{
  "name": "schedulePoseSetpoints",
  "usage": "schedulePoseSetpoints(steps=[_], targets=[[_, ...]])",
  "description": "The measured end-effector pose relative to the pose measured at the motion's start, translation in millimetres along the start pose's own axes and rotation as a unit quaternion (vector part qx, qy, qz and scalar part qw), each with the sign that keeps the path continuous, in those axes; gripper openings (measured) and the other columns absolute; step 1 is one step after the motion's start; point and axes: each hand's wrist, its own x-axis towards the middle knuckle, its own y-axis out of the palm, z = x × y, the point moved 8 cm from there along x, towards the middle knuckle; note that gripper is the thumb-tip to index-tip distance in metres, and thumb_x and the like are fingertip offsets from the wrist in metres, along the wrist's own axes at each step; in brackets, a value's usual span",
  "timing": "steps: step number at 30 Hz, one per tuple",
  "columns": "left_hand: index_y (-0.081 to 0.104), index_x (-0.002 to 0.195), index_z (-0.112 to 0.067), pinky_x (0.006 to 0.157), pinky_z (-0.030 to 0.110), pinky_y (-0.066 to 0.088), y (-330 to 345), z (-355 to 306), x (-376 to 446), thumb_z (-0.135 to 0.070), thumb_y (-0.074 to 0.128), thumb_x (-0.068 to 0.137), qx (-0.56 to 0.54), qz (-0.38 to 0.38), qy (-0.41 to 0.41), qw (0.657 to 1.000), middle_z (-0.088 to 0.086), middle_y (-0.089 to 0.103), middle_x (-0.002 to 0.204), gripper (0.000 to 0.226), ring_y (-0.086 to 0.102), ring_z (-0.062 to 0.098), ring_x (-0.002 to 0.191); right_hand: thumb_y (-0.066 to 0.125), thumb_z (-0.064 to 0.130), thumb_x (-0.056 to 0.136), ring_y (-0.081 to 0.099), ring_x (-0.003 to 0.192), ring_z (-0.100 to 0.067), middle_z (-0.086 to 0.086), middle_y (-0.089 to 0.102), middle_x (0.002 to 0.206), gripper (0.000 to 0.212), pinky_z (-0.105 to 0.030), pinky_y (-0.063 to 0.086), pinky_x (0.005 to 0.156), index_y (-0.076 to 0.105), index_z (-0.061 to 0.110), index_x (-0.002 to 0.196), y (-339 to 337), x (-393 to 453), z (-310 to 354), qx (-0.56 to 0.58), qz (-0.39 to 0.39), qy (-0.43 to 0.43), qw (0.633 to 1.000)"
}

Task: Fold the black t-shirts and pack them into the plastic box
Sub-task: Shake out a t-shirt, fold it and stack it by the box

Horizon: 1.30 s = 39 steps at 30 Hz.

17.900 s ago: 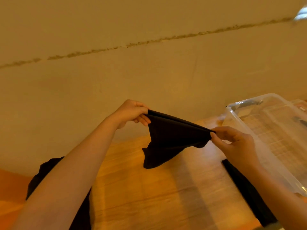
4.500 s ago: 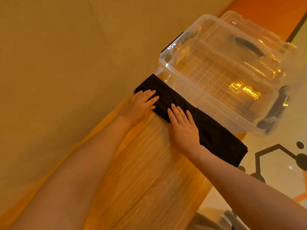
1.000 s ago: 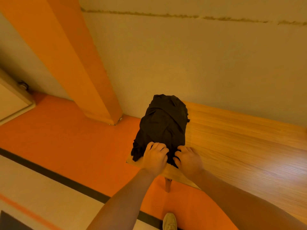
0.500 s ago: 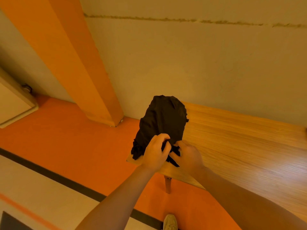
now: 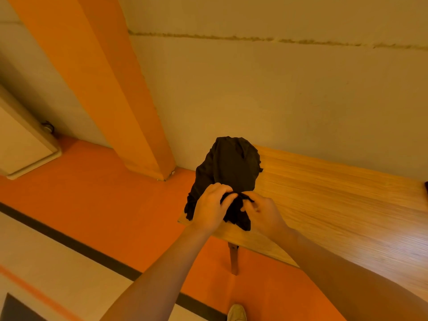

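Note:
A crumpled heap of black t-shirts (image 5: pixel 228 167) lies on the left end of the wooden table (image 5: pixel 335 205), partly hanging over its corner. My left hand (image 5: pixel 212 208) grips the near edge of the black cloth, fingers curled into it. Close beside it on the right, my right hand (image 5: pixel 264 213) pinches the same bunched edge. The cloth between my hands is lifted a little off the heap. The plastic box is out of view.
The table stands against a beige wall (image 5: pixel 278 100). An orange pillar (image 5: pixel 111 89) rises at the left behind the table's corner. Below lie the orange floor (image 5: pixel 104 205), a table leg (image 5: pixel 233 260) and a shoe (image 5: pixel 236 313).
Both hands went from resting on the heap's near edge to gripping it, and have bunched and raised the cloth slightly. Before that, I turned away from the folded shirt beside the box.

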Motion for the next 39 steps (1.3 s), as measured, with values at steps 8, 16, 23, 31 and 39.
schedulePoseSetpoints(steps=[8,16,23,31,39], targets=[[0.069,0.102,-0.017,0.082,0.036,0.05,-10,31,-14,-0.019,0.064,0.085,0.105,0.015,-0.084,0.991,-0.002,0.064,0.105,0.018,0.058,0.018,0.099,0.049,0.016,0.099,0.062,0.094,-0.009,0.003,0.063,0.113,0.036,-0.013,0.049,0.077,0.054,0.023,0.134,-16,-10,6,-0.059,0.044,-0.059,0.996],[0.069,0.108,-0.012,0.077,0.031,0.052,-24,57,-23,-0.015,0.061,0.09,0.103,-0.004,-0.169,0.98,0.003,0.068,0.106,0.02,0.064,0.021,0.096,0.062,0.013,0.09,0.058,0.1,0.002,0.013,0.064,0.1,0.02,-0.008,0.044,0.083,0.071,0.014,0.108,-28,-25,31,-0.018,0.0,-0.163,0.986],[0.059,0.099,-0.022,0.075,0.02,0.044,-27,66,-24,-0.019,0.058,0.093,-0.049,-0.017,-0.213,0.976,-0.008,0.062,0.1,0.007,0.06,0.014,0.102,0.055,0.016,0.095,0.058,0.097,0.008,0.017,0.063,0.098,0.019,-0.007,0.044,0.078,0.062,0.032,0.104,-46,-21,37,0.039,-0.066,-0.121,0.99],[0.063,0.113,-0.02,0.08,0.031,0.051,1,-19,-5,-0.036,0.067,0.087,0.039,0.015,-0.033,0.999,-0.006,0.063,0.111,0.031,0.06,0.011,0.1,0.068,0.011,0.085,0.059,0.088,0.01,0.018,0.064,0.09,0.018,-0.005,0.044,0.075,0.07,0.021,0.1,-43,-17,54,0.014,-0.046,-0.153,0.987],[0.067,0.103,-0.015,0.079,0.032,0.051,-15,0,-12,-0.01,0.065,0.083,0.058,-0.034,-0.049,0.997,-0.001,0.065,0.104,0.021,0.06,0.019,0.097,0.074,0.016,0.079,0.062,0.086,0.002,0.012,0.067,0.084,0.022,-0.007,0.045,0.076,0.065,0.031,0.093,-64,-19,44,0.016,-0.085,-0.136,0.987]])
